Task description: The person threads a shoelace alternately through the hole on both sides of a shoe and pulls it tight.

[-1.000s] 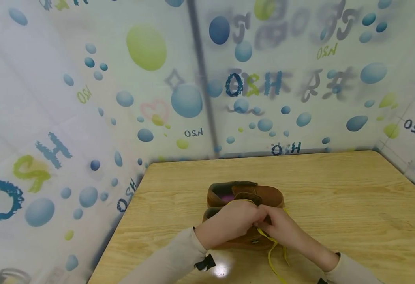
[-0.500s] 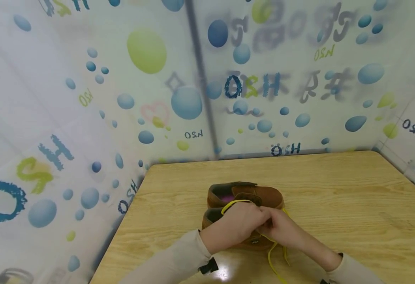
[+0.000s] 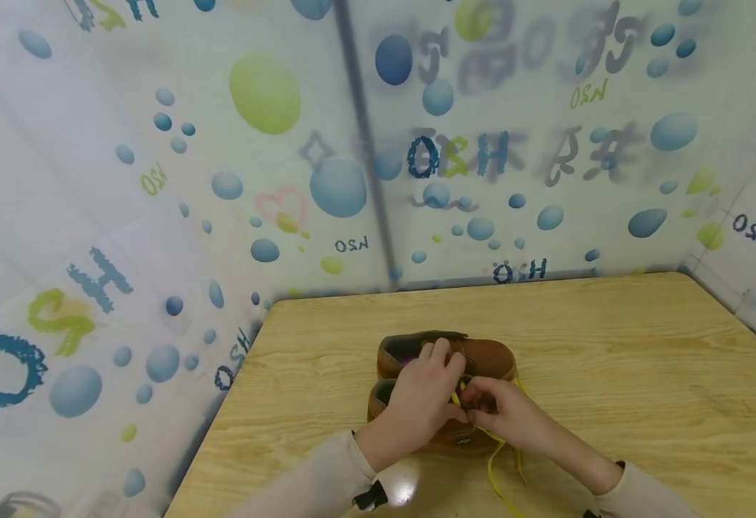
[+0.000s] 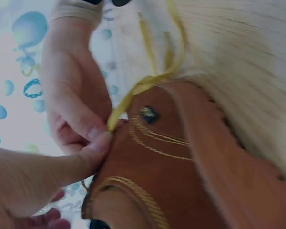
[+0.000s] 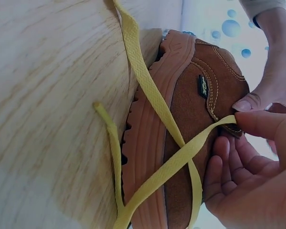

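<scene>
Two brown shoes with yellow laces stand side by side. My left hand (image 3: 416, 399) lies over the near shoe (image 3: 452, 439), its fingers spread toward the far shoe (image 3: 495, 357). In the left wrist view its thumb touches the near shoe's eyelet edge, right by the lace. My right hand (image 3: 513, 414) pinches the yellow lace (image 5: 178, 156) between thumb and finger at that edge, its other fingers curled beside the shoe. Short yellow strands show between the two hands. The hands hide most of the near shoe's lacing.
A loose lace end (image 3: 495, 478) trails over the wooden table (image 3: 643, 374) toward the front edge. Behind the table hangs a white curtain (image 3: 533, 237) printed with blue and green drops.
My left hand's fingers have uncurled and spread toward the far shoe. A yellow loop beside that hand no longer shows there. My right hand has stayed almost in place.
</scene>
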Available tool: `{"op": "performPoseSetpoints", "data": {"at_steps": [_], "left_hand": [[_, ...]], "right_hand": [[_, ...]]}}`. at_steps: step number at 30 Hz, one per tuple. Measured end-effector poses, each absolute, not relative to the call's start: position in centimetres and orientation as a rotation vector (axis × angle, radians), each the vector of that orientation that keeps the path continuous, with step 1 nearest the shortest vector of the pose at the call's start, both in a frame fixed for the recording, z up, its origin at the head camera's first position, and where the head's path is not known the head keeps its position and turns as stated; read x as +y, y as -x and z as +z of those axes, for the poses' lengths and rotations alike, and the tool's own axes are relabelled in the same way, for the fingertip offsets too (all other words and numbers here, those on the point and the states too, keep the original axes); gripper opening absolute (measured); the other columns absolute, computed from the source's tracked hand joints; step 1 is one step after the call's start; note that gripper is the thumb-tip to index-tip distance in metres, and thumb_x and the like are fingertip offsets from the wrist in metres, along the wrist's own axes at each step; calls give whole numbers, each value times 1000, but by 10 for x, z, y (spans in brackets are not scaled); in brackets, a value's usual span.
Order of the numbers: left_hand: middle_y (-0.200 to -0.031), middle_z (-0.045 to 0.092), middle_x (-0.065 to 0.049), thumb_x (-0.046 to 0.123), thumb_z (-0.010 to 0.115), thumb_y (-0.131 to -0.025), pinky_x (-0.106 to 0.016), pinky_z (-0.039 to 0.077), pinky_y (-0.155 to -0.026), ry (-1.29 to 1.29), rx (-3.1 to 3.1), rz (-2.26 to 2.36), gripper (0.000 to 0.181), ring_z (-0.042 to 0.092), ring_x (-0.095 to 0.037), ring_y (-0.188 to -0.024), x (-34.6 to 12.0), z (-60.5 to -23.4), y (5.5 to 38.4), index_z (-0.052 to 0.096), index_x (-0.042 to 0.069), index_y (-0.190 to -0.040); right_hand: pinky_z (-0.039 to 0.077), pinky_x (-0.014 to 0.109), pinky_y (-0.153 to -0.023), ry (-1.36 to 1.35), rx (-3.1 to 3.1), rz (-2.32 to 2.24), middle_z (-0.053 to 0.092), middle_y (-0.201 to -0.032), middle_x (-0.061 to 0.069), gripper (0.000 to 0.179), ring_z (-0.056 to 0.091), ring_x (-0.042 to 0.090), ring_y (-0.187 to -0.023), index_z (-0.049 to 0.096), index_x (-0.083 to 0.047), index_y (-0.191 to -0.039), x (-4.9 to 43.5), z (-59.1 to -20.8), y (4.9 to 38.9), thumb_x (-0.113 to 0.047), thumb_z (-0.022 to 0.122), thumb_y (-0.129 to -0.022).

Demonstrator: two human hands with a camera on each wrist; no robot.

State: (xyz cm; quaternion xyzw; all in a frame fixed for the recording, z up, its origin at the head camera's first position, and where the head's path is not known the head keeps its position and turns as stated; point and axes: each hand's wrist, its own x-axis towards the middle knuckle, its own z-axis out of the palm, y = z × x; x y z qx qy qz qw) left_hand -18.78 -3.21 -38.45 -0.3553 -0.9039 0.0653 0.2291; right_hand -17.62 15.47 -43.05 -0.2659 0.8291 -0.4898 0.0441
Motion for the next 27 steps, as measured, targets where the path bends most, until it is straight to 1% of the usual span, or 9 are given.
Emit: {"op": "performPoseSetpoints", "data": {"at_steps": [4,7,9,13,16,19,21,25,27], "left_hand": [[-65,44,7,77,68,-61,-17,25,-42,734,-2527,239,63,37,-6,-52,-39,-394,181,48,19,-75],[-53,38,9,77,64,-66,-17,18,-39,691,-2578,201,61,32,-4,-43,-42,-396,178,44,20,-67],[-51,36,9,74,65,-70,-17,16,-38,711,-2642,112,59,29,-3,-39,-44,-397,178,44,20,-70],[-52,42,11,59,73,-79,-15,22,-37,838,-2824,-294,46,31,-1,-38,-50,-398,182,52,18,-84],[-59,48,11,46,77,-82,-15,29,-40,910,-2910,-657,36,32,0,-42,-52,-400,187,58,16,-89],[-65,50,10,35,80,-82,-16,29,-44,947,-2903,-953,29,30,0,-46,-51,-403,190,58,17,-86],[-72,54,9,28,82,-81,-16,31,-48,971,-2867,-1110,27,32,0,-51,-50,-406,192,57,17,-85],[-84,63,7,19,83,-81,-15,41,-64,1028,-2816,-1272,23,46,2,-68,-50,-407,194,59,17,-83],[-86,65,7,17,81,-82,-16,45,-72,1052,-2817,-1271,21,52,2,-78,-50,-407,196,60,18,-83]], "right_hand": [[48,23,-61,821,2511,-1514,64,-87,2,6,54,2,-71,64,-10,-100,156,-431,176,-13,66,-94],[49,23,-62,838,2488,-1542,64,-87,3,7,55,2,-73,64,-10,-101,157,-431,174,-13,65,-95],[49,24,-63,844,2468,-1556,64,-88,4,8,55,3,-74,64,-9,-102,157,-431,173,-12,65,-95],[49,24,-63,829,2446,-1568,64,-91,5,7,55,3,-74,63,-10,-102,158,-431,173,-12,64,-95],[48,23,-61,814,2441,-1575,64,-90,6,6,54,3,-72,62,-8,-100,158,-431,172,-11,64,-95],[47,23,-58,794,2415,-1592,63,-87,8,9,52,2,-69,60,-4,-97,158,-429,171,-11,65,-95],[46,22,-57,781,2397,-1599,62,-85,9,11,52,2,-67,58,-2,-95,158,-428,171,-10,65,-95],[46,22,-56,742,2402,-1590,61,-84,8,13,52,2,-66,57,-2,-92,158,-428,172,-11,66,-94],[46,22,-57,722,2414,-1582,62,-85,9,14,53,2,-67,57,-3,-92,158,-428,173,-12,67,-93]]}}
